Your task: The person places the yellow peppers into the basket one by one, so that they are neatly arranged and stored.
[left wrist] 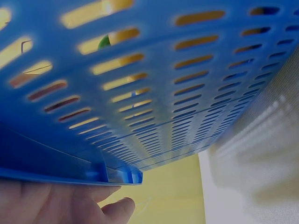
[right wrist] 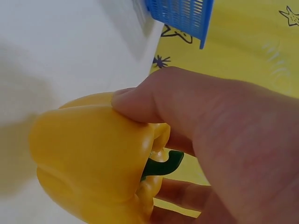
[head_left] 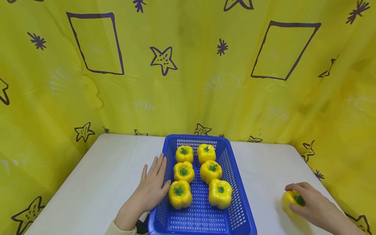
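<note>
Several yellow bell peppers with green stems, such as the nearest right one (head_left: 220, 194), sit in two columns inside a blue perforated basket (head_left: 248, 209). My left hand (head_left: 152, 187) rests along the basket's left rim with its fingers straight. In the left wrist view, fingers (left wrist: 70, 203) show beneath the rim, beside the slotted wall (left wrist: 159, 93). Off to the right of the basket, my right hand (head_left: 315, 204) grips another yellow bell pepper (right wrist: 93, 154). Its thumb (right wrist: 140, 100) presses one side, and other fingers, partly hidden, reach round the far side.
The basket stands on a white table (head_left: 123, 163). A yellow curtain (head_left: 188, 98) with drawn stars and frames hangs behind the table and along both sides. White tabletop lies between the basket and the right hand.
</note>
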### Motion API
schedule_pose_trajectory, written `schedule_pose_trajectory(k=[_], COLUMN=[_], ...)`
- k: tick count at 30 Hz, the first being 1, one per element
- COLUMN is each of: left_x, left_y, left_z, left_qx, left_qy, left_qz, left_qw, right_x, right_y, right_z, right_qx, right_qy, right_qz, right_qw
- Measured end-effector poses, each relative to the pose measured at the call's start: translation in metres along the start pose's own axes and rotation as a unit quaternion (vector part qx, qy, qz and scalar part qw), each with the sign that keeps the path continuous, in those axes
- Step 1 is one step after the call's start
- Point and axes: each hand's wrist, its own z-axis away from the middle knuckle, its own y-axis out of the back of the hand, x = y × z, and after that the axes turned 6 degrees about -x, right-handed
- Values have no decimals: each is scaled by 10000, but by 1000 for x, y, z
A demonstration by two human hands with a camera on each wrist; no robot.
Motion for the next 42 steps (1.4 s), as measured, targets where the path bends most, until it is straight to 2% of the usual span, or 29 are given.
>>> schedule_pose_trajectory(k=[6, 12, 18, 25, 35, 42], left_x=[0, 0, 0, 0, 0, 0], left_y=[1, 1, 1, 1, 0, -1], left_z=[1, 0, 0, -1, -1, 0], left_qx=[-5, 57, 31, 60, -3, 33], left_qy=[14, -13, -8, -8, 2, 7], left_qz=[-32, -38, -20, -29, 53, -10], left_qw=[10000, 10000, 10000, 10000, 10000, 10000], right_x=[-8, -17, -25, -32, -40, -48], right_y=[4, 10, 14, 14, 22, 24], right_z=[2, 2, 2, 2, 0, 0], right_qx=[470, 633, 659, 1017, 507, 735], right_qy=[346, 552, 578, 881, 601, 913], right_qz=[305, 364, 302, 261, 80, 264], right_qw=[9978, 9958, 9957, 9906, 9969, 9928])
